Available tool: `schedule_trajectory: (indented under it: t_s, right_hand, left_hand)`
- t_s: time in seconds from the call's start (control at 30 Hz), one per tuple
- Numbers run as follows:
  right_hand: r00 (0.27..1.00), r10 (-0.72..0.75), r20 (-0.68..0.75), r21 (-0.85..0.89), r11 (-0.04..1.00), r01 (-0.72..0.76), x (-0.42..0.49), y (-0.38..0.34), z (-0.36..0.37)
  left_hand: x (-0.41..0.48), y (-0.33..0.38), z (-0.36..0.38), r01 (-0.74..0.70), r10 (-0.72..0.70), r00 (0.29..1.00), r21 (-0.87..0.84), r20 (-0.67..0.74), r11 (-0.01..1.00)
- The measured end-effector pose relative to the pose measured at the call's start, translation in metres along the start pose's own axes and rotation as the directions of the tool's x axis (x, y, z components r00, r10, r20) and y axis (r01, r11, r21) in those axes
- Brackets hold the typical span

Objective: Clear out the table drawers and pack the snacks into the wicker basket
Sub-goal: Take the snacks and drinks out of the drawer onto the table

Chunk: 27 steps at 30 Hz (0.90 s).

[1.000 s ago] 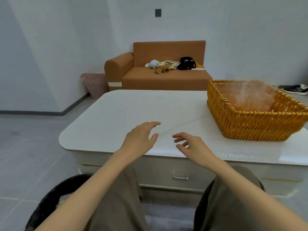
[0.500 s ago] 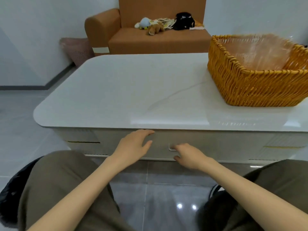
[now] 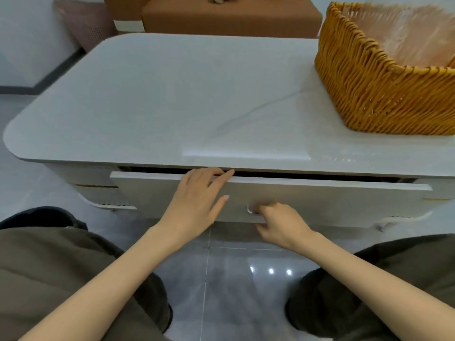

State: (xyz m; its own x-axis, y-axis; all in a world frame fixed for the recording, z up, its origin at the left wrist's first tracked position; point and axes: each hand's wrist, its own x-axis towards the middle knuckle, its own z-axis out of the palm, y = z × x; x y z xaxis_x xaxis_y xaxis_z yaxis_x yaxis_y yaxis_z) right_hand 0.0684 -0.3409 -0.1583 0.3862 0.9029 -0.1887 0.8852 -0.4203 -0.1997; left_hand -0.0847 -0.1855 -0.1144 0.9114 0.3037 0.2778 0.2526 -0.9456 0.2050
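Observation:
The white table (image 3: 172, 94) has a wide front drawer (image 3: 332, 205) pulled out a little, with a dark gap under the tabletop. Its inside is hidden. My right hand (image 3: 280, 223) is curled around the small drawer handle (image 3: 250, 209) at the lower middle of the drawer front. My left hand (image 3: 199, 200) lies flat on the drawer front with fingers spread, fingertips at its top edge. The orange wicker basket (image 3: 369, 94) stands on the table's right side; no snacks show in the part in view.
An orange sofa (image 3: 229, 18) sits behind the table, and a pink bin (image 3: 86, 28) stands at the back left. My knees in brown trousers flank a strip of grey tiled floor (image 3: 221, 291) in front of the drawer.
The view tilted down and closer. Both hands dropped from above the tabletop to the drawer front, the right took the handle, and the drawer came out a little.

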Motion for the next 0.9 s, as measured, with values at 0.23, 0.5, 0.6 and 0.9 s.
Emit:
schedule_trajectory:
  t_s: [0.23, 0.5, 0.6, 0.9]
  right_hand:
    - [0.907, -0.236, -0.349, -0.009, 0.969, 0.248, -0.031, -0.02, -0.032]
    - [0.968, 0.044, -0.248, 0.274, 0.961, 0.027, -0.034, 0.008, -0.044]
    - [0.988, 0.006, -0.152, 0.271, 0.962, 0.036, -0.032, 0.007, -0.043]
    - [0.981, -0.124, 0.151, 0.111, 0.988, 0.108, 0.003, -0.001, -0.02]
  left_hand:
    - [0.009, 0.013, -0.011, 0.17, -0.169, 0.979, -0.002, 0.116, 0.985]
    - [0.014, 0.012, -0.013, 0.253, -0.244, 0.939, -0.006, 0.243, 0.967]
    - [0.012, 0.003, -0.011, 0.345, -0.286, 0.873, -0.088, 0.394, 0.934]
    - [0.001, -0.031, 0.008, 0.3, -0.316, 0.848, 0.106, 0.425, 0.948]
